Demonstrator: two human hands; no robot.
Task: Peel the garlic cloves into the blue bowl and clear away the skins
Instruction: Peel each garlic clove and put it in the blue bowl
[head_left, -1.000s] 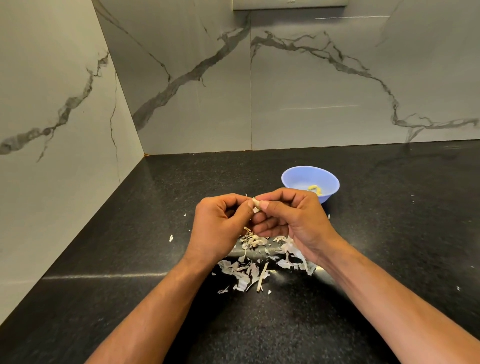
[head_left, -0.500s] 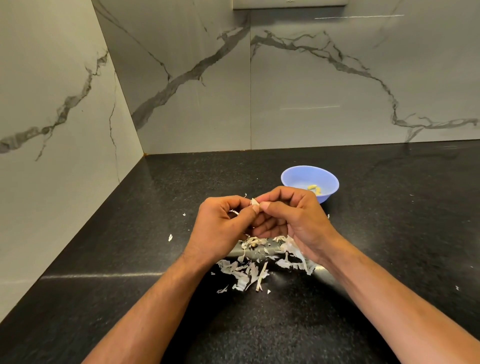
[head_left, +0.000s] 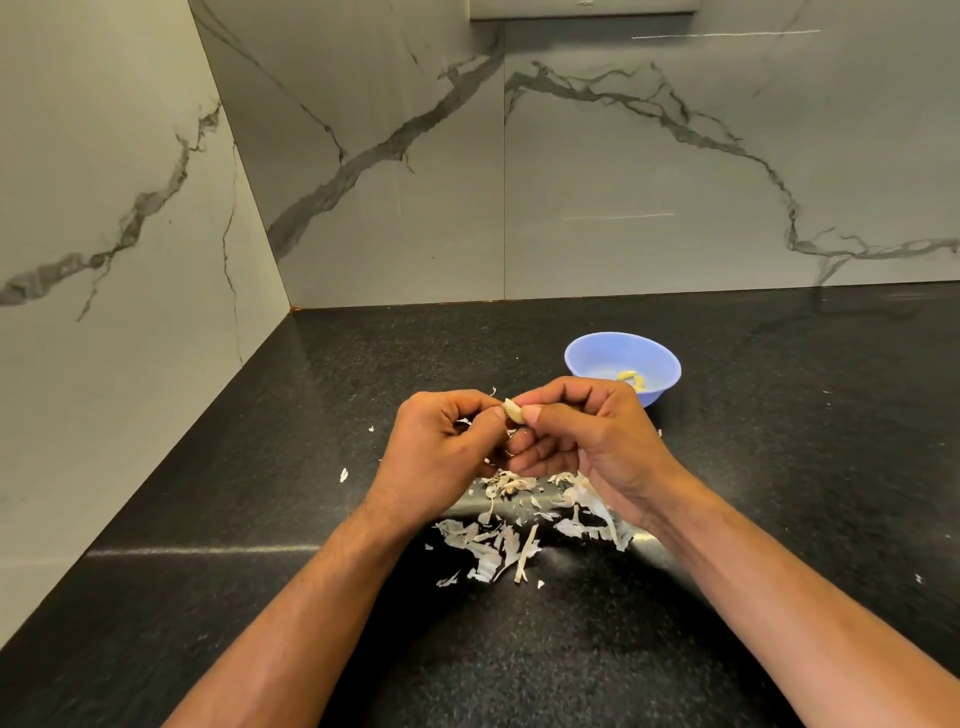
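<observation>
A: Where is the garlic clove (head_left: 512, 411) at this moment?

B: Between the two hands, held above the black table (head_left: 260, 519), roughly in the middle of the scene. The right hand (head_left: 587, 436) pinches it between thumb and forefinger, and the other fingers of that hand are curled underneath.

A: And the left hand (head_left: 441, 447)?

B: Its fingers are curled too, and its thumb tip sits against the clove's left end, so its grip is closed on the same clove. The two hands touch each other at the fingertips.

A: Is the clove peeled?

B: Only a small pale piece of it shows between the thumbs; I cannot tell how much skin is on it.

A: What about the blue bowl (head_left: 597, 353)?

B: It stands on the table just beyond the right hand, on the far right side of it. The hand hides part of its near rim. Some yellowish peeled garlic (head_left: 635, 378) lies at the bottom.

A: And the skins?

B: A loose heap of skins (head_left: 498, 545) lies on the table below and nearer than the hands, spread between the two wrists. A few small flakes are scattered apart, one (head_left: 343, 474) to the left of the left hand.

A: Anything behind?

B: Grey marble walls (head_left: 623, 182) meet at a corner on the far left.
</observation>
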